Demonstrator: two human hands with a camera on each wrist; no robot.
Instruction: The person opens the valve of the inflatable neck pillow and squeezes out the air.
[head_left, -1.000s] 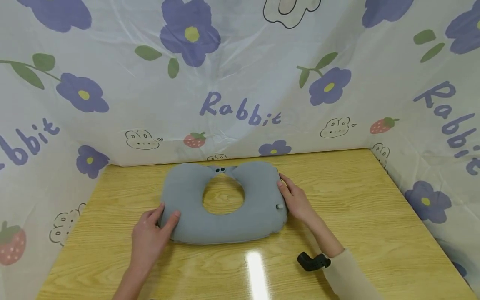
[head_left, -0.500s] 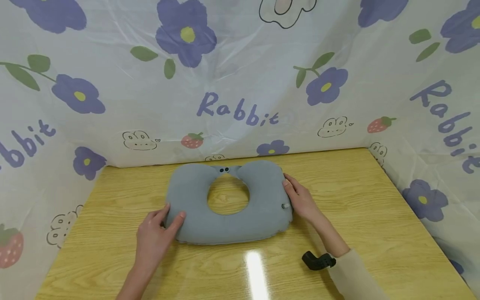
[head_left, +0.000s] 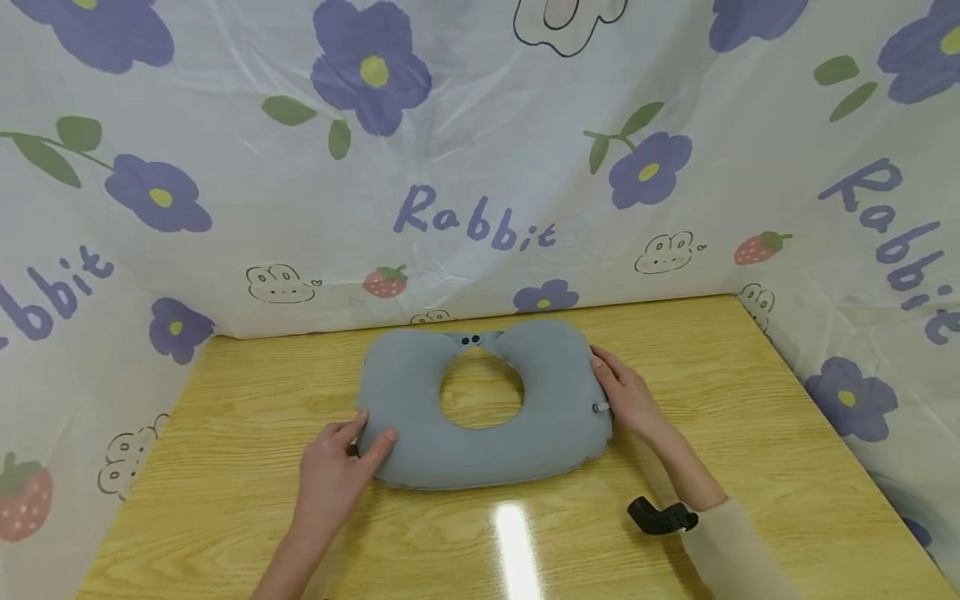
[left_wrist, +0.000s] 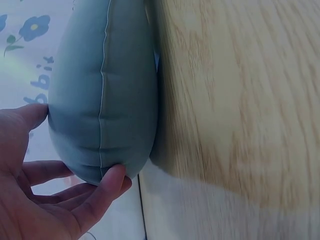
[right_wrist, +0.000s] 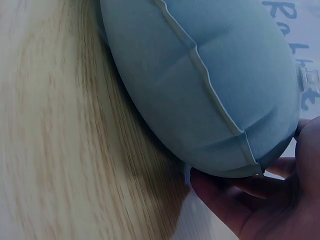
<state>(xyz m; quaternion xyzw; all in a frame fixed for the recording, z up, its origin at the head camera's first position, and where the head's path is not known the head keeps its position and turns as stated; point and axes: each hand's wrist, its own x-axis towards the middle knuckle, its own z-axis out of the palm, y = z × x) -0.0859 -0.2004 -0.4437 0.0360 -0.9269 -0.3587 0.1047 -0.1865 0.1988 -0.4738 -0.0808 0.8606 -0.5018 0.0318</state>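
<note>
A grey-blue inflatable neck pillow (head_left: 480, 458) lies on the wooden table, its round opening in the middle and two dark snaps at the far side. My left hand (head_left: 333, 467) grips its left end, thumb on top and fingers around the side. In the left wrist view, the fingertips of that hand (left_wrist: 65, 195) touch the pillow's seamed edge (left_wrist: 105, 90). On the right edge, beside a small clear valve (head_left: 601, 407), my right hand (head_left: 630, 398) holds the pillow. Its fingers reach under the edge in the right wrist view, where the thumb is mostly hidden.
A black wrist mount (head_left: 662, 517) sits by the right sleeve (head_left: 727, 546). Behind and at both sides of the table (head_left: 765, 433) hangs a white sheet (head_left: 480, 150) printed with flowers, rabbits and strawberries.
The pillow has slid to the right across the table, with both hands moving along on it. Their hold looks the same throughout.
</note>
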